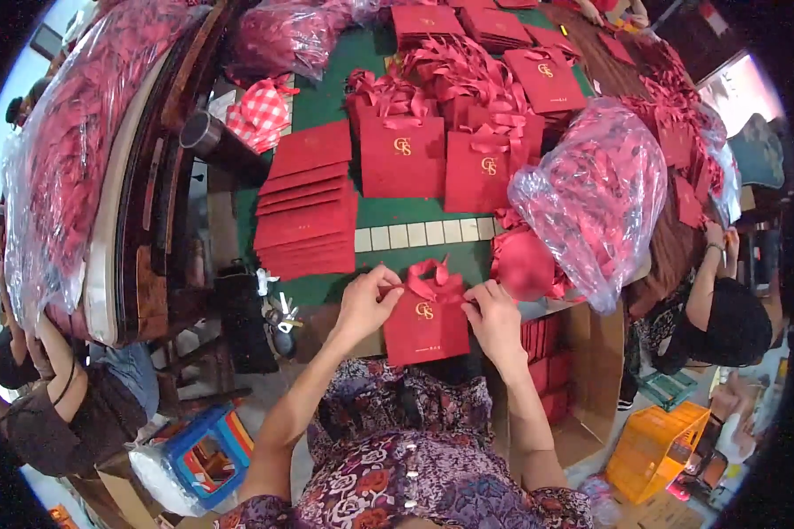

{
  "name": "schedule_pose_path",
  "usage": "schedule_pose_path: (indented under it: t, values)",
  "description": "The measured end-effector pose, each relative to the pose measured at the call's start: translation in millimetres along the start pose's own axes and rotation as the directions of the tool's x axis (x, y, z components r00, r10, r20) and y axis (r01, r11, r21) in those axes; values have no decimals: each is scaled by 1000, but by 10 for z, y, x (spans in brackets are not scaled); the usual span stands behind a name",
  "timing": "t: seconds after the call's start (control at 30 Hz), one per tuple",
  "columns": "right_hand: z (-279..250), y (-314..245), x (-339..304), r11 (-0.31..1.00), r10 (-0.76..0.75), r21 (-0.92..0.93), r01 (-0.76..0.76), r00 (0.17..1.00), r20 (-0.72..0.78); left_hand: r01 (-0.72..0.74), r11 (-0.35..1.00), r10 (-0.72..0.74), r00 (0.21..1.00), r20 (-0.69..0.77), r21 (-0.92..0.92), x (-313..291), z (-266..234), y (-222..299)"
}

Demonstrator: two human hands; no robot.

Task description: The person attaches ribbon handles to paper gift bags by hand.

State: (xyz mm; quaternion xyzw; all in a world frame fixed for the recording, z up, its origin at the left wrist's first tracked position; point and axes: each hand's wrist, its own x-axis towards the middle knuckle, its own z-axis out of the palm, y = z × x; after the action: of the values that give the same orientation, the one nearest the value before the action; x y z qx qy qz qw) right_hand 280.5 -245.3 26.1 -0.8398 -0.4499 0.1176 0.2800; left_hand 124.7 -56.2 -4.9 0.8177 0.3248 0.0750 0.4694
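Note:
Between my two hands, over my lap at the table's near edge, is a small red paper gift bag [425,333] with a gold emblem and a red ribbon [434,280] at its top. My left hand [370,304] pinches the bag's upper left edge, thumb and fingers closed. At the upper right edge my right hand [494,316] grips it the same way. Just beyond my left hand lies a stepped stack of flat red bags [307,212]. Several finished-looking red bags with ribbon handles [403,157] stand farther back on the green table top [397,212].
A clear plastic bag of red ribbons [595,194] bulges at the right, beside a cardboard box [598,366] holding red bags. A dark tumbler [225,145] stands at the left. Other people [723,309] sit at both sides. An orange crate [657,451] is at lower right.

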Motion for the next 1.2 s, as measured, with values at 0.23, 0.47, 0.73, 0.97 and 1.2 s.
schedule_pose_path:
  t: [0.23, 0.47, 0.73, 0.97, 1.2]
  values:
    - [-2, 8, -56, 963, 73, 260, -65, 997, -23, -80, 997, 79, 993, -83, -2, 17, 81, -128]
    - [-535, -333, -175, 417, 39, 908, -35, 999, 20, -69, 997, 66, 992, -106, -22, -4, 98, -143]
    - [-604, -537, -199, 671, 13, 741, 25, 999, -45, -93, 995, 94, 996, 10, -48, -30, -2, -107]
    - [-568, -663, -123, 693, -125, 718, 71, 992, 23, -68, 996, 69, 997, 16, -55, -62, -32, -94]
    - [310, -569, 75, 908, 87, 409, -88, 996, 21, -52, 997, 51, 998, -25, -60, -99, -31, 55]
